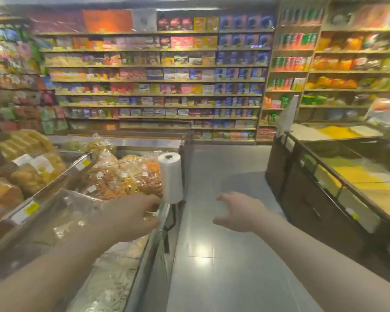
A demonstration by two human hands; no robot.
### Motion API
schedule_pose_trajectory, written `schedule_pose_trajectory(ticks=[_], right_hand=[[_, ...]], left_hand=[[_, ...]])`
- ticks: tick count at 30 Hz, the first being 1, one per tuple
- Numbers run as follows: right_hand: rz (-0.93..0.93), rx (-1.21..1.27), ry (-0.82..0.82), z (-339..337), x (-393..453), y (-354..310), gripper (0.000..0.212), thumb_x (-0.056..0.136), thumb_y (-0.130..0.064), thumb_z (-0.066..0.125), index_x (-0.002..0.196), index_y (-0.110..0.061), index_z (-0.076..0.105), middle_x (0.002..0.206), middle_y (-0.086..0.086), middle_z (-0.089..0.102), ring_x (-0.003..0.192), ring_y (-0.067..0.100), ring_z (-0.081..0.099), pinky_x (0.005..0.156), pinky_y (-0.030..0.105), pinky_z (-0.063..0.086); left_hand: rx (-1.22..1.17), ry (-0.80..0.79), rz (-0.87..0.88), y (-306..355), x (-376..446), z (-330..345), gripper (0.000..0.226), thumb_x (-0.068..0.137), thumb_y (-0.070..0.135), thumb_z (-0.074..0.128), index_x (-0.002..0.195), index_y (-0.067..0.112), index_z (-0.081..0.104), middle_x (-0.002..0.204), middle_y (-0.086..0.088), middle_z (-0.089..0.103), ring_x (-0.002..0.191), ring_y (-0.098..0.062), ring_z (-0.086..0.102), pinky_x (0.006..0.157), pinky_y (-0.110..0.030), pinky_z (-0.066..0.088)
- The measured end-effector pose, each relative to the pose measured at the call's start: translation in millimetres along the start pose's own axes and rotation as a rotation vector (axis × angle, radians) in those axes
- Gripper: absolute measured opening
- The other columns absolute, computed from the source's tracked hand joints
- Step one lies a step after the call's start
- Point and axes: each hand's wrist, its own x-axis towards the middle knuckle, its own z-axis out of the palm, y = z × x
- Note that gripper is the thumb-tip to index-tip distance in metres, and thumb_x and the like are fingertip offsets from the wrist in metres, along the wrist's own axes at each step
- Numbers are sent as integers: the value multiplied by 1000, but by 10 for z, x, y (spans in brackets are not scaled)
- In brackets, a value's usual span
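Observation:
A roll of thin white plastic bags stands upright on a holder at the corner of the snack counter. My left hand reaches out just below and left of the roll, fingers spread near the counter's edge, holding nothing that I can see. My right hand hovers over the grey floor to the right of the roll, fingers loosely spread and empty. Both forearms stretch forward from the bottom of the view.
Bagged fried snacks fill the bins on the left. A dark counter with yellow bulk goods stands on the right. Stocked shelves line the back wall. A grey tiled aisle runs between the counters.

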Motion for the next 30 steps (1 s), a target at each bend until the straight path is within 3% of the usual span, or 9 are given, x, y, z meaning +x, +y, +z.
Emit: schedule_pose_trajectory(ticks=[5, 9, 12, 16, 24, 30], right_hand=[[162, 10, 44, -57, -776, 1071, 74, 86, -65, 60, 149, -30, 40, 149, -3, 47, 136, 22, 47, 105, 41, 45], [313, 20, 67, -95, -1566, 1881, 72, 85, -67, 60, 145, -31, 43, 140, -3, 51, 131, 22, 50, 100, 41, 46], [407, 49, 62, -134, -2163, 2416, 73, 84, -64, 59, 147, -32, 40, 141, -1, 50, 131, 23, 50, 99, 43, 48], [486, 97, 81, -196, -2874, 3008, 74, 84, -63, 60, 147, -32, 40, 142, 0, 50, 130, 25, 52, 98, 44, 48], [697, 174, 90, 11, -4303, 4166, 73, 81, -66, 58, 145, -34, 42, 133, 0, 54, 122, 25, 56, 93, 42, 50], [881, 276, 93, 471, -5007, 4850, 74, 81, -66, 57, 146, -35, 41, 139, 0, 53, 126, 26, 55, 98, 45, 51]], left_hand=[[7, -29, 167, 1184, 297, 112, 55, 91, 60, 55, 143, 45, 43, 130, 19, 61, 117, -10, 61, 84, -28, 53], [-17, -39, 290, 2226, 380, 138, 57, 90, 61, 58, 143, 48, 44, 126, 21, 61, 116, -8, 60, 93, -31, 52], [-31, -62, 376, 2982, 351, 175, 57, 91, 60, 60, 144, 48, 43, 129, 21, 60, 115, -8, 60, 88, -30, 49], [-61, -104, 452, 3853, 288, 253, 60, 89, 62, 61, 144, 48, 42, 131, 21, 59, 121, -9, 58, 98, -32, 50], [-44, -158, 666, 5699, 62, 529, 58, 91, 62, 58, 145, 49, 40, 131, 23, 56, 125, -7, 55, 101, -32, 48], [3, -234, 853, 6790, -25, 993, 52, 95, 55, 57, 145, 46, 41, 130, 21, 56, 119, -6, 55, 82, -24, 39]])
